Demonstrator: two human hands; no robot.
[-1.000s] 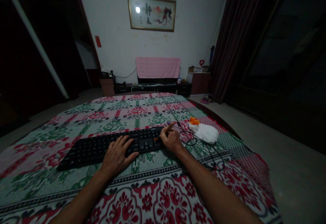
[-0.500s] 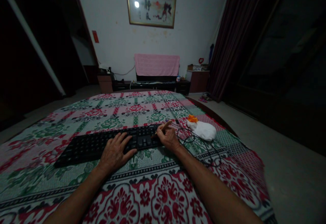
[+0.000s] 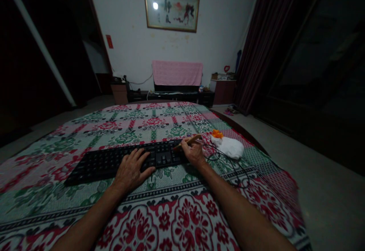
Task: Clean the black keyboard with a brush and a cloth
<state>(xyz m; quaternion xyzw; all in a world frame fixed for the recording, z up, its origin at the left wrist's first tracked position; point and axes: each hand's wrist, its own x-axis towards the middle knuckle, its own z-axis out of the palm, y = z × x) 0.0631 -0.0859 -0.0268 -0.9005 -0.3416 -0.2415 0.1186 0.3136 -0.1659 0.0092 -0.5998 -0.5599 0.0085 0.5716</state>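
Observation:
A black keyboard [image 3: 105,162] lies at a slight slant on the patterned tablecloth. My left hand [image 3: 131,170] rests palm down over its lower middle edge, fingers spread on the keys. At the keyboard's right end, my right hand [image 3: 194,154] is closed around what looks like a small wooden brush [image 3: 194,138]. Its tan handle leans up to the right, and its dark reddish end is at the number pad keys; the fingers partly hide it. Just right of that hand lies a white cloth-like bundle [image 3: 231,147] with an orange piece [image 3: 217,134] at its top.
A thin black cable [image 3: 238,173] lies in loops between my right forearm and the white bundle. The round table's tablecloth [image 3: 154,121] is red, green and white. Beyond stand a low cabinet with a pink towel [image 3: 177,73] and a side cabinet [image 3: 224,92].
My right hand has moved slightly right, and the brush handle now tilts lower, further to the right. My left hand keeps its place on the keyboard. The whole view has shifted slightly.

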